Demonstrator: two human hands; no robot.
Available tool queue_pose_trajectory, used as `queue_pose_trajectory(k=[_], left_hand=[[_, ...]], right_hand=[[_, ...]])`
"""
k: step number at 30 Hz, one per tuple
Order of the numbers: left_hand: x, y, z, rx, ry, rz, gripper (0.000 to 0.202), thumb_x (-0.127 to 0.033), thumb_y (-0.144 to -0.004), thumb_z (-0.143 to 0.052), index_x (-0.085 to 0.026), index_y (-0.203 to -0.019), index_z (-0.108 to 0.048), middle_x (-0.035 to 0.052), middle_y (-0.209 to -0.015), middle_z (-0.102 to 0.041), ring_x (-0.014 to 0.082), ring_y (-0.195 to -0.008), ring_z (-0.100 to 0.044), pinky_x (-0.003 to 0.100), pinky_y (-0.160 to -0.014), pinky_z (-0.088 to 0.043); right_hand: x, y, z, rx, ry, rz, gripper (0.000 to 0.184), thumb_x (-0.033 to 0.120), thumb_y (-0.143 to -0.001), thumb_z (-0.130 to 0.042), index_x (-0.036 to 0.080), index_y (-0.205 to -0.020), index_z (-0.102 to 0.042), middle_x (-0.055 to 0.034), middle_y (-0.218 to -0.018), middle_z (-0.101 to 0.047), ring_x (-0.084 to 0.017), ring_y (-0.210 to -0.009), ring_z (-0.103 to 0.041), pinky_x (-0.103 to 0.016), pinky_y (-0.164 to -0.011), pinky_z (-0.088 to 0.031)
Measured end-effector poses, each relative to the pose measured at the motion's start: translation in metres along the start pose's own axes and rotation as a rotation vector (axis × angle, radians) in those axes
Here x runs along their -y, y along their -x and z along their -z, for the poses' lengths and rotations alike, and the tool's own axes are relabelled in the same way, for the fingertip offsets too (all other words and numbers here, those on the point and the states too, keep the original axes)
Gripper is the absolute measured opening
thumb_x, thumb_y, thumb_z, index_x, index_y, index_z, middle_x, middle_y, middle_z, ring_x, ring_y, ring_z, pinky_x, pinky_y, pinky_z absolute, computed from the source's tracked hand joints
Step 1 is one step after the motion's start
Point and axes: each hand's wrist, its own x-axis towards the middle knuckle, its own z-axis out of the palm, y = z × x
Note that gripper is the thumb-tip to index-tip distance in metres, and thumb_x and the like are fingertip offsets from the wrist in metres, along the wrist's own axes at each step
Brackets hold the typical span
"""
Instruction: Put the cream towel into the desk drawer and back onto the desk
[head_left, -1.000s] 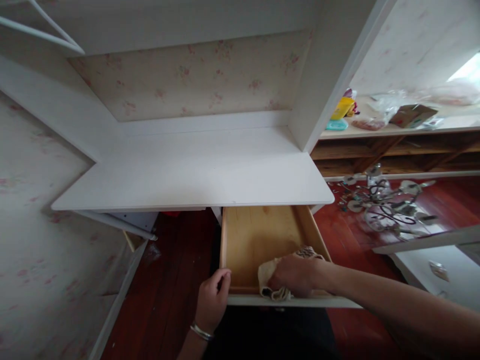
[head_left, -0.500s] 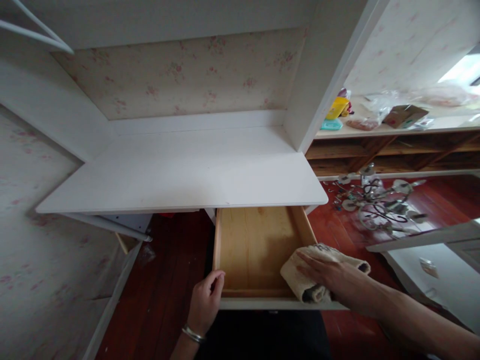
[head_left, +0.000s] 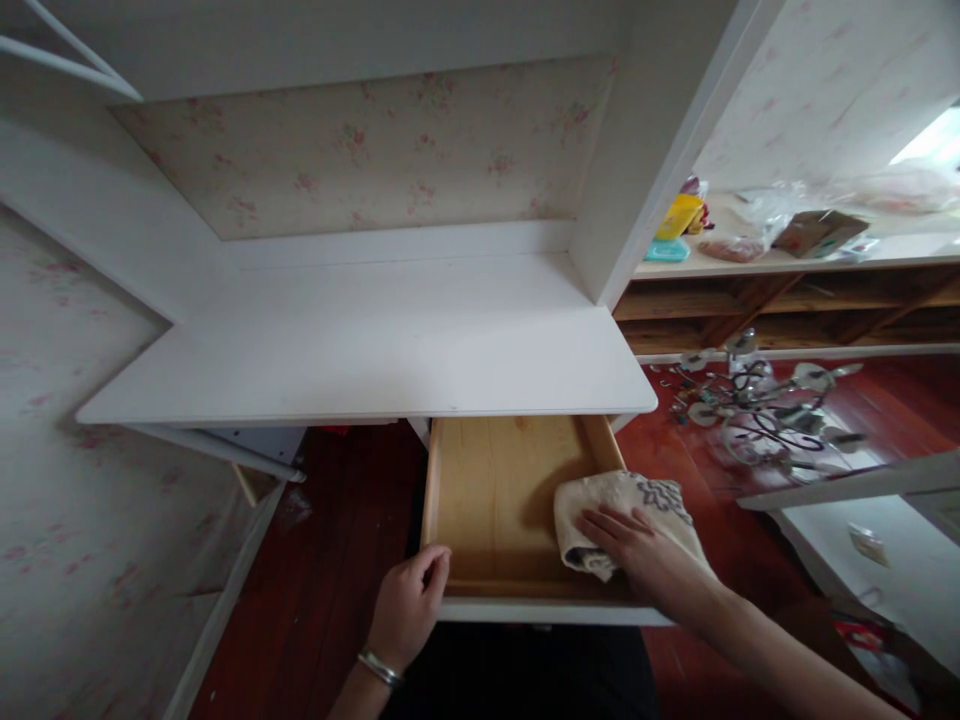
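Right hand (head_left: 637, 555) flat on cloth (head_left: 611, 490), fingers slightly spread; cloth beneath them, over drawer's (head_left: 487, 500) right side. Left fingers (head_left: 436, 572) curled at its front-left corner, can't tell if pinching. Desktop (head_left: 375, 345) beyond fingers covers drawer's back; chandelier (head_left: 801, 418) right of them.

1. You are in what looks like a room of a home.
2. Before you, floral wallpaper (head_left: 390, 165) backs a white desk (head_left: 375, 335).
3. At right, a chandelier (head_left: 799, 418) lies on reddish floorboards (head_left: 660, 455); far right, you see wooden shelving (head_left: 757, 307).
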Motion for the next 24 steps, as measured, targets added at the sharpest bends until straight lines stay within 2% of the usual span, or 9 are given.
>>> queue_pose_trajectory(k=[3,6,10,13,16,18,21,22,24], left_hand=[[-0.003,0.0,0.001,0.076,-0.062,0.008,0.03,-0.037,-0.093,-0.042,-0.024,-0.093,-0.069,0.0029,-0.085,-0.074,0.0163,-0.077,-0.07,0.023,-0.071,-0.052],[-0.005,-0.001,0.003,0.119,-0.085,0.029,0.032,-0.038,-0.093,-0.04,-0.024,-0.092,-0.069,0.0023,-0.08,-0.073,0.0152,-0.073,-0.068,0.022,-0.069,-0.05],[-0.007,-0.001,0.004,0.126,-0.101,0.045,0.032,-0.036,-0.094,-0.038,-0.024,-0.091,-0.068,0.0017,-0.079,-0.072,0.0144,-0.072,-0.067,0.021,-0.066,-0.047],[-0.007,-0.001,0.002,0.116,-0.148,0.035,0.031,-0.035,-0.094,-0.039,-0.024,-0.091,-0.068,0.0012,-0.078,-0.071,0.0145,-0.071,-0.067,0.022,-0.067,-0.047],[-0.007,0.0,0.0,0.085,-0.193,-0.014,0.031,-0.032,-0.094,-0.04,-0.024,-0.087,-0.069,0.0009,-0.075,-0.071,0.0137,-0.069,-0.067,0.021,-0.066,-0.047],[-0.007,0.002,0.0,0.046,-0.21,-0.069,0.031,-0.031,-0.093,-0.04,-0.023,-0.086,-0.069,0.0013,-0.074,-0.07,0.013,-0.067,-0.066,0.021,-0.067,-0.048],[-0.009,0.006,0.007,0.042,-0.209,-0.198,0.025,-0.034,-0.091,-0.046,-0.023,-0.089,-0.068,0.0021,-0.079,-0.069,0.0132,-0.071,-0.065,0.022,-0.069,-0.05],[-0.009,0.007,0.01,0.071,-0.207,-0.245,0.023,-0.037,-0.089,-0.05,-0.023,-0.094,-0.067,0.0025,-0.083,-0.069,0.0138,-0.075,-0.065,0.023,-0.071,-0.051],[-0.011,0.009,0.018,0.145,-0.215,-0.322,0.031,-0.044,-0.082,-0.061,-0.025,-0.104,-0.065,0.003,-0.093,-0.067,0.0158,-0.085,-0.064,0.026,-0.077,-0.052]], right_hand=[[-0.01,-0.031,-0.002,-0.067,0.076,0.024,0.06,0.0,-0.08,-0.043,0.025,-0.134,-0.051,-0.0086,-0.136,-0.055,-0.03,-0.126,-0.047,-0.058,-0.101,-0.04],[-0.027,-0.06,-0.012,-0.121,0.133,0.013,0.048,0.001,-0.082,-0.047,0.025,-0.121,-0.061,-0.0075,-0.128,-0.06,-0.034,-0.128,-0.043,-0.071,-0.104,-0.024],[-0.048,-0.093,-0.024,-0.198,0.129,0.01,0.047,0.0,-0.083,-0.046,0.024,-0.121,-0.061,-0.0092,-0.128,-0.06,-0.036,-0.128,-0.041,-0.074,-0.103,-0.016],[-0.061,-0.114,-0.02,-0.201,0.132,-0.001,0.045,0.002,-0.086,-0.042,0.023,-0.121,-0.061,-0.011,-0.127,-0.06,-0.036,-0.126,-0.042,-0.071,-0.103,-0.02],[-0.072,-0.131,-0.011,-0.132,0.131,-0.081,0.04,0.006,-0.087,-0.041,0.02,-0.117,-0.063,-0.0135,-0.122,-0.062,-0.036,-0.117,-0.048,-0.06,-0.096,-0.036],[-0.076,-0.139,-0.007,-0.09,0.121,-0.128,0.039,0.007,-0.087,-0.042,0.02,-0.115,-0.065,-0.014,-0.118,-0.064,-0.034,-0.111,-0.052,-0.052,-0.089,-0.042],[-0.076,-0.143,-0.003,-0.083,0.112,-0.137,0.038,0.008,-0.086,-0.044,0.021,-0.114,-0.065,-0.0138,-0.116,-0.064,-0.033,-0.11,-0.053,-0.048,-0.089,-0.042],[-0.074,-0.142,-0.001,-0.085,0.108,-0.128,0.037,0.009,-0.085,-0.045,0.021,-0.114,-0.065,-0.0138,-0.116,-0.064,-0.032,-0.111,-0.052,-0.048,-0.09,-0.041],[-0.069,-0.135,0.007,-0.103,0.09,-0.097,0.036,0.01,-0.086,-0.046,0.021,-0.115,-0.065,-0.0137,-0.116,-0.064,-0.031,-0.111,-0.052,-0.047,-0.092,-0.042]])
